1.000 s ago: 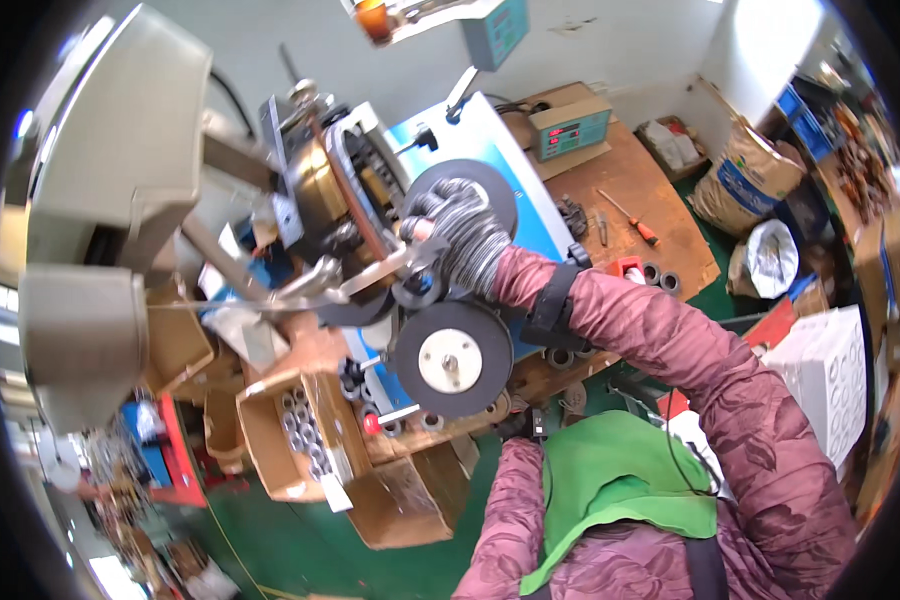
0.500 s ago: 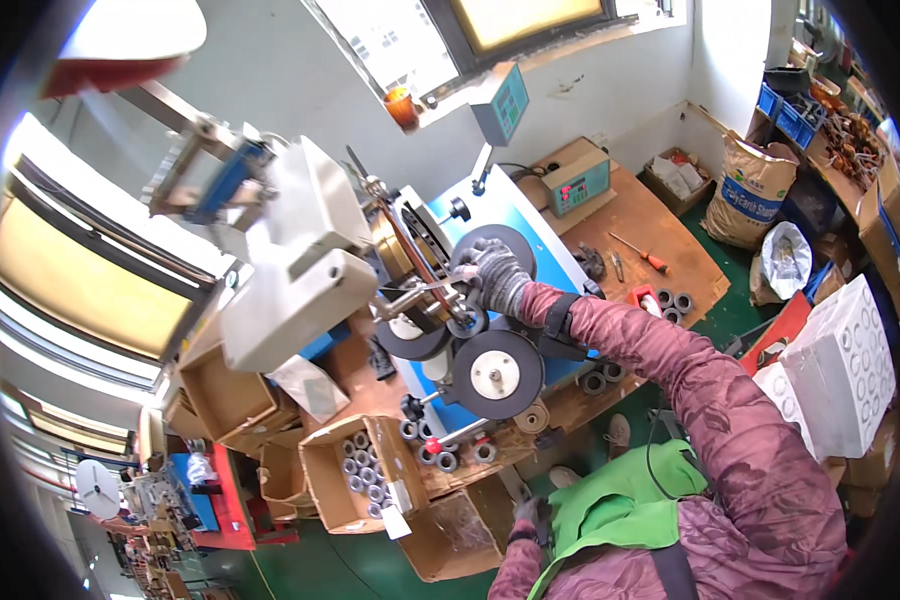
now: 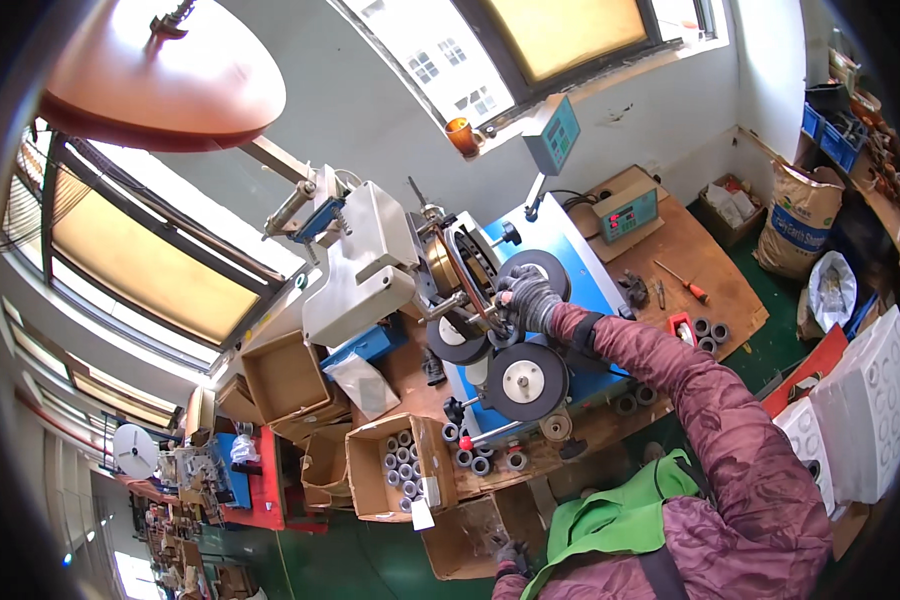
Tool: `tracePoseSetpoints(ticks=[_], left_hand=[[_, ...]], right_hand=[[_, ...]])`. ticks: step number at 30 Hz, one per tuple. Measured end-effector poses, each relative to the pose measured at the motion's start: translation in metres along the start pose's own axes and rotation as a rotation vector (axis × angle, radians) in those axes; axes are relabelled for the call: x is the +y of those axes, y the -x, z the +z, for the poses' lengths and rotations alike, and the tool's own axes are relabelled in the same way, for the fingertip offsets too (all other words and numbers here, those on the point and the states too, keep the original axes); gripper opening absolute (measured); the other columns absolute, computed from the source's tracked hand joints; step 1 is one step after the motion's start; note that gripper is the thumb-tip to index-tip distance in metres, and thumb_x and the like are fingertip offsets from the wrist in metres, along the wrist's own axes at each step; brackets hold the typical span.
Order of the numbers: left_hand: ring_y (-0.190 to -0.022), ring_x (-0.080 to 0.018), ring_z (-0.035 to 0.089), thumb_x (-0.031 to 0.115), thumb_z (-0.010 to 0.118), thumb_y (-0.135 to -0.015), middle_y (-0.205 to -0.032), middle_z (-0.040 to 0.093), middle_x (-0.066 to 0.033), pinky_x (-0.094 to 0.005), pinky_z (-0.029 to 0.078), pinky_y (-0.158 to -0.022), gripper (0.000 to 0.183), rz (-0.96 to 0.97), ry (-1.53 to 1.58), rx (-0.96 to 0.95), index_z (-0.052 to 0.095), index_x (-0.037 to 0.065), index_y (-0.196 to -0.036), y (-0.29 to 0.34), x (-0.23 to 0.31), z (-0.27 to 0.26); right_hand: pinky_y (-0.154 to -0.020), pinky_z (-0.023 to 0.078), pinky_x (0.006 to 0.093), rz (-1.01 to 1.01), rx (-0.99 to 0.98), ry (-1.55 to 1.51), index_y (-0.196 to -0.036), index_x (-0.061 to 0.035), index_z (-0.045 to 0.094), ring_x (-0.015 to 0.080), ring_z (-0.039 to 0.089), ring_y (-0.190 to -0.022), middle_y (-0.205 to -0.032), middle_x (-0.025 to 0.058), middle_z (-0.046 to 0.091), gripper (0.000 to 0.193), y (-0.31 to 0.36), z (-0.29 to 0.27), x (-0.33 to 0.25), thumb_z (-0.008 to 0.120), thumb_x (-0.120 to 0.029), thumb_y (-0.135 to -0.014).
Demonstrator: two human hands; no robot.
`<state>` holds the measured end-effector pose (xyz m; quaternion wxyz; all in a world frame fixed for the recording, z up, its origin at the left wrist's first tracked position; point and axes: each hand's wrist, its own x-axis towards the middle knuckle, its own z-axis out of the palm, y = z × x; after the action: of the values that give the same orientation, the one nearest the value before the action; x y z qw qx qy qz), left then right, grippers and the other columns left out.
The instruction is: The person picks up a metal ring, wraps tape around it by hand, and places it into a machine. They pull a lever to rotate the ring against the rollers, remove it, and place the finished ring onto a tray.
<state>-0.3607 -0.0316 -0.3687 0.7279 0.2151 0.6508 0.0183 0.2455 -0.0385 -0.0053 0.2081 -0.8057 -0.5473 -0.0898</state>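
1. At the machine: right hand (image 3: 532,300) in a grey striped glove, fingers curled in close beside a dark ring (image 3: 507,322). Cannot tell a firm grip from a light touch; contact hidden by the fingers.
2. Around that ring: black discs, with the front disc (image 3: 527,382) showing a pale hub, the left disc (image 3: 460,345) lower and nearer the carton side, the rear disc (image 3: 555,270) partly behind the hand. Just beside, a copper-coloured hoop (image 3: 442,262), all above a blue base plate (image 3: 582,243).
3. Well apart, low in view: left hand (image 3: 513,555), dark-gloved, near the lower carton (image 3: 448,560). Too small and too dim to tell open from closed, or laden from unladen.
4. Progress, by judgement: apparently partway, with one ring at the discs and not yet free of the machine. Cannot tell how much remains on that piece.
5. Left of the discs: an upper carton (image 3: 435,450) holding many grey rings (image 3: 404,455). Possibly done, possibly waiting; no sure sign either way.
6. Along the front edge of the worktop (image 3: 715,262): more loose rings (image 3: 481,466), with another cluster (image 3: 703,327) to the right beside a red holder (image 3: 681,328). Equally uncertain in stage.
7. Farther out: a control box (image 3: 630,215) with red readout, and an orange-handled screwdriver (image 3: 697,292).
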Motion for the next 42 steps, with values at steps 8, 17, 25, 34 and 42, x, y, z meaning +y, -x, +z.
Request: tracePoseSetpoints(ticks=[8, 17, 25, 34, 42], left_hand=[[-0.098, -0.0347, 0.057, 0.028, 0.049, -0.090, -0.113, 0.057, -0.0125, -0.0470, 0.048, -0.082, 0.029, 0.300, 0.025, 0.040, 0.049, 0.007, -0.111, 0.009, 0.009, 0.076], [-0.110, -0.0374, 0.049, 0.030, 0.042, -0.090, -0.120, 0.052, -0.0140, -0.0525, 0.037, -0.092, 0.030, 0.210, 0.069, 0.182, 0.049, 0.006, -0.107, 0.009, -0.024, 0.070], [-0.064, -0.0295, 0.055, 0.019, 0.048, -0.086, -0.088, 0.060, -0.0115, -0.0410, 0.047, -0.055, 0.022, 0.104, 0.263, 0.052, 0.046, 0.010, -0.106, 0.007, -0.039, 0.055], [-0.076, -0.0288, 0.046, 0.021, 0.051, -0.083, -0.083, 0.050, -0.0089, -0.0414, 0.040, -0.068, 0.011, 0.168, 0.202, 0.065, 0.048, 0.012, -0.080, 0.012, -0.026, 0.087], [-0.073, -0.0294, 0.048, 0.016, 0.052, -0.081, -0.083, 0.051, -0.0109, -0.0380, 0.044, -0.067, 0.008, 0.190, 0.197, -0.033, 0.046, 0.012, -0.079, 0.006, -0.024, 0.090]], right_hand=[[-0.084, 0.038, 0.0416, 0.016, -0.007, -0.039, -0.093, -0.0141, 0.065, 0.0251, 0.050, -0.103, -0.104, 0.0073, 0.058, 0.029, 0.004, -0.010, -0.008, 0.060, -0.032, -0.071], [-0.083, 0.037, 0.0411, -0.012, 0.018, -0.023, -0.088, -0.0148, 0.065, 0.0255, 0.051, -0.102, -0.101, 0.0079, 0.058, 0.025, 0.006, -0.006, -0.002, 0.057, -0.033, -0.073], [-0.085, 0.037, 0.0410, 0.006, 0.013, -0.073, -0.088, -0.0137, 0.065, 0.0265, 0.051, -0.102, -0.100, 0.0086, 0.059, 0.024, 0.005, -0.009, -0.007, 0.056, -0.031, -0.074], [-0.086, 0.038, 0.0410, 0.017, 0.057, -0.058, -0.086, -0.0125, 0.066, 0.0277, 0.052, -0.101, -0.099, 0.0090, 0.059, 0.021, 0.004, -0.004, -0.007, 0.056, -0.026, -0.074], [-0.077, 0.042, 0.0422, -0.043, 0.238, -0.090, -0.075, -0.0099, 0.061, 0.0296, 0.054, -0.087, -0.087, 0.0090, 0.059, 0.019, 0.008, -0.001, -0.005, 0.067, -0.022, -0.063]])
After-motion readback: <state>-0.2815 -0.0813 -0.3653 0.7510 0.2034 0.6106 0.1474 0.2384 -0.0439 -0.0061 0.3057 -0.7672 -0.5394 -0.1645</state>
